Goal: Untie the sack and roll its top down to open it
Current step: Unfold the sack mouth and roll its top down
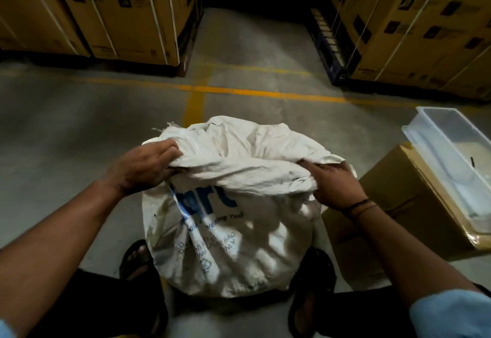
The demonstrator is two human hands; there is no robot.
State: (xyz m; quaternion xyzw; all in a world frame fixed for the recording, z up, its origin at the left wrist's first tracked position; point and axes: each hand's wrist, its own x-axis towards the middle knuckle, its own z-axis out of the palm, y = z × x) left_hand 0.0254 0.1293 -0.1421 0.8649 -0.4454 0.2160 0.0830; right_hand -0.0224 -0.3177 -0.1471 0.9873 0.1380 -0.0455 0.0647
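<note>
Sandalled feet [138,258] flank the sack [228,231], which stands on the concrete floor [79,130] between them. Box [414,205] touches its right side, a clear tub [451,151] on top. Left hand [144,167] and right hand [337,186] each clench the bunched top fold. Sack: white woven, blue print, mouth loose and crumpled, rim partly turned down. Beyond: yellow line [239,90], strapped cartons [106,11] on pallets.

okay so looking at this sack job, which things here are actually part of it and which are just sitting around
Part of the job: white sack; left hand and right hand, both gripping its rolled top.

Just lying about: clear plastic tub, brown carton beneath it, stacked cartons.
</note>
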